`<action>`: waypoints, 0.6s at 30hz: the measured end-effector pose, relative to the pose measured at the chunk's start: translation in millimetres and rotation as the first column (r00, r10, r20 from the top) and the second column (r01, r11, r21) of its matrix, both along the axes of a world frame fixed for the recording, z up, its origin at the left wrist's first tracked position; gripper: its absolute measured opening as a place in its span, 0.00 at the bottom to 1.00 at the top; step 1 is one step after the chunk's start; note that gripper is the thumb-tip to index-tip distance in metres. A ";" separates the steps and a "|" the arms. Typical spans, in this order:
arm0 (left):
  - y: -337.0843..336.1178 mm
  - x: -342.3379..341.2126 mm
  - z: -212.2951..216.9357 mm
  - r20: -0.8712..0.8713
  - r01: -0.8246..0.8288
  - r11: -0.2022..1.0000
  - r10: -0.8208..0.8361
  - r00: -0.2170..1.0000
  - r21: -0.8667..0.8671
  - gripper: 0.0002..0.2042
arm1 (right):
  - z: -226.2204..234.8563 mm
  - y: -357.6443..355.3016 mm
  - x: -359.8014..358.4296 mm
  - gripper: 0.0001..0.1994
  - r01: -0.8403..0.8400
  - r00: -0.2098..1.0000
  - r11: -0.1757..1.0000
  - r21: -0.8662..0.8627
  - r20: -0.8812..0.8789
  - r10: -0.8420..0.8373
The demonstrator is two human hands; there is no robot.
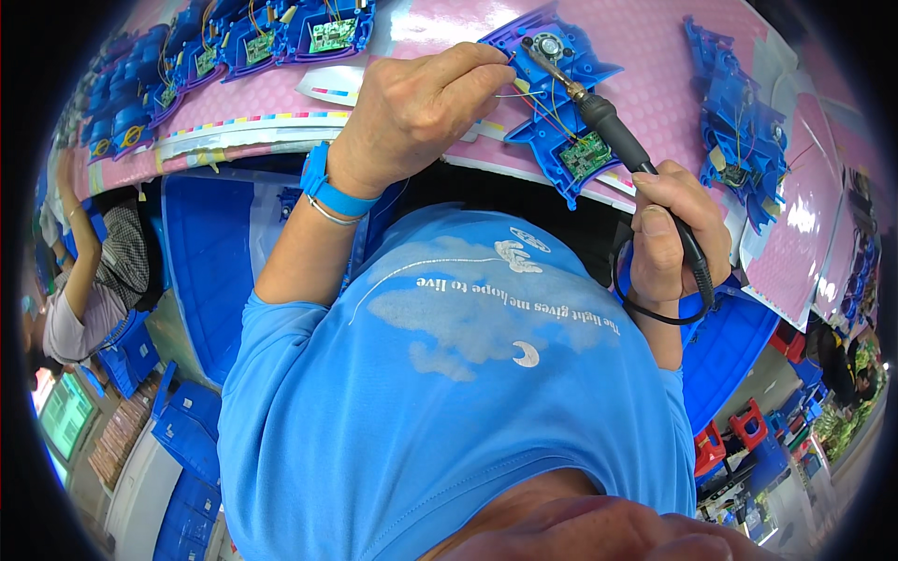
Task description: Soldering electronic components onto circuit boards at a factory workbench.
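My right hand (pixel 675 229) is wrapped round the black handle of a soldering iron (pixel 613 129), its cord looping by my wrist. The iron's metal tip reaches over a round silver speaker (pixel 550 47) in an open blue plastic housing (pixel 591 67); I cannot tell whether it touches. My left hand (pixel 426 103) has thumb and forefinger pinched at the housing's left edge, on what looks like a thin wire, mostly hidden by the fingers. Coloured wires run from the speaker area down to a green circuit board (pixel 586 155) in the housing's nearer part.
Several similar blue housings with green boards (pixel 332 35) stand in a row at the far left. More blue housings (pixel 734 131) lie on the right. Pink patterned sheeting covers the table (pixel 435 21). Below its edge are blue bins (pixel 208 271). Another person's arm (pixel 84 234) shows at far left.
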State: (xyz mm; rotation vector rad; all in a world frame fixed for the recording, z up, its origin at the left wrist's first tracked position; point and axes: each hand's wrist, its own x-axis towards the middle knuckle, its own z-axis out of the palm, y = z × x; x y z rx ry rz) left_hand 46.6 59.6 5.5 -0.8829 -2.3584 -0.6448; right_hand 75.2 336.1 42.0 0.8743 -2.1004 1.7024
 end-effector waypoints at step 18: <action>2.4 2.7 8.8 0.009 -0.026 0.997 0.025 1.000 0.071 0.14 | 1.9 5.0 4.2 0.11 -0.012 1.000 0.999 -0.039 0.004 0.012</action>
